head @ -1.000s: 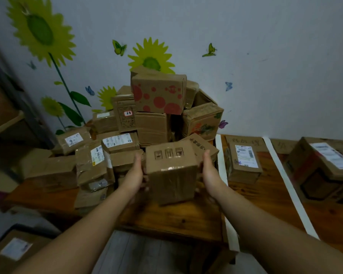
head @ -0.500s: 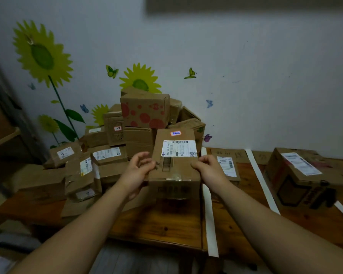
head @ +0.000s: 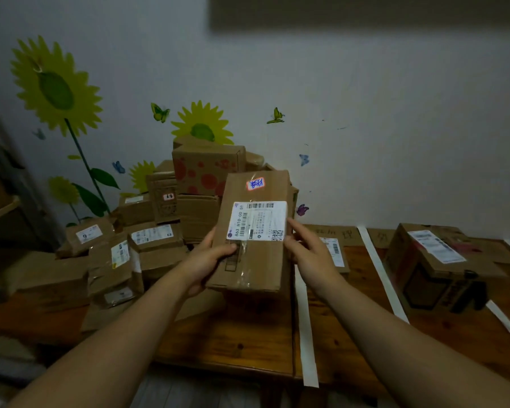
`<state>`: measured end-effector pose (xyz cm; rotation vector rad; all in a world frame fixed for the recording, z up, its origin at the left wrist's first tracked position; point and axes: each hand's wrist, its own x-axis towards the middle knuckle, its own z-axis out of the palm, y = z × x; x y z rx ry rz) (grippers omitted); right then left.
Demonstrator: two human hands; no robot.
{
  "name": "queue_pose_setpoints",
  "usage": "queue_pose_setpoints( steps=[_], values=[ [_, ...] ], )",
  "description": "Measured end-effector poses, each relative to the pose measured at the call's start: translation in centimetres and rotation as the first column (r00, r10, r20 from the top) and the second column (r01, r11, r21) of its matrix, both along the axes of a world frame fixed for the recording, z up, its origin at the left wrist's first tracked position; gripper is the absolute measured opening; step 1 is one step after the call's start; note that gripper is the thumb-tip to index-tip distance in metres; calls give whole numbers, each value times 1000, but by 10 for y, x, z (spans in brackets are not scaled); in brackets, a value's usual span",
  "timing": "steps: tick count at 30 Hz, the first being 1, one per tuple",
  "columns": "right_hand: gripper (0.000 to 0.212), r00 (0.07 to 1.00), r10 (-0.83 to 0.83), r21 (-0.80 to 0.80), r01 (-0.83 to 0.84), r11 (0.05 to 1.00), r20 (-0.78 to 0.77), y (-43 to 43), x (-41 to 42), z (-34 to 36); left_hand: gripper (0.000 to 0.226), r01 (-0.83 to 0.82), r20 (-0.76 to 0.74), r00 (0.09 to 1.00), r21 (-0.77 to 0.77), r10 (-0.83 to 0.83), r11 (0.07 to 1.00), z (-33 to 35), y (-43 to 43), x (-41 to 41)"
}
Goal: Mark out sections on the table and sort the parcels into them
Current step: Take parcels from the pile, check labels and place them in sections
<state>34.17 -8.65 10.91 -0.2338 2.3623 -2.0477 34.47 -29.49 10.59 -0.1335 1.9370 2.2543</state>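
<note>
Blocking the middle of the parcel pile (head: 147, 231) behind it, the held parcel (head: 256, 260) hangs above the bench (head: 248, 343), tilted so its labelled face meets the camera. Its white shipping label (head: 258, 220) carries barcodes and print too fine to read, and the blue writing on the small sticker (head: 255, 184) above is blurred. Handwriting on the cardboard sign (head: 333, 231) at the back of the bench cannot be made out either. A small parcel (head: 334, 251) lies partly hidden behind the right hand (head: 309, 257).

The left hand (head: 206, 260) grips the held parcel's lower left side, thumb laid across the front face below the label, fingers underneath and out of sight. The right hand's fingertips meet the right edge beside the label; whether they clasp it or only steady it I cannot tell. The 2 hands sit apart, 1 on each side.

Both bare forearms reach forward from the bottom corners, cut off by the frame, converging on the parcel. 1 white tape strip (head: 305, 328) crosses the bench beneath the right wrist; a second strip (head: 380, 275) runs between the small parcel and a large box (head: 433, 266).
</note>
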Motion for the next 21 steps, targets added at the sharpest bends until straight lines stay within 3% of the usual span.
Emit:
queue_pose_setpoints(
  steps=[2, 5, 7, 9, 11, 14, 18, 21],
  values=[
    [35, 999, -43, 36, 44, 998, -14, 2, -2, 0, 40, 50, 73, 996, 52, -54, 997, -3, -3, -2],
    [29, 997, -76, 54, 75, 996, 21, 6, -4, -1, 48, 42, 68, 997, 31, -44, 999, -9, 2, -10],
    [44, 994, -47, 43, 43, 998, 100, 11, -2, -8, 60, 46, 29, 999, -73, -44, 996, -14, 16, -15],
    [51, 990, -45, 72, 35, 997, 135, 19, 3, -19, 72, 145, 12, 989, -179, -145, 973, -21, 35, -15],
    [49, 979, -130, 91, 116, 989, 157, 35, 10, -34, 83, 252, 26, 966, -328, -259, 910, -34, 54, -14],
    [47, 950, -278, 99, 266, 959, 142, 63, 27, -55, 88, 281, 16, 949, -492, -314, 824, -51, 85, -17],
    [53, 841, -535, 202, 513, 834, 77, 104, 35, -69, 70, 321, -59, 924, -418, -379, 849, -69, 147, -24],
    [64, 826, -563, 340, 524, 781, 18, 145, 24, -75, 65, 291, -63, 933, -442, -353, 848, -83, 194, -33]
  ],
)
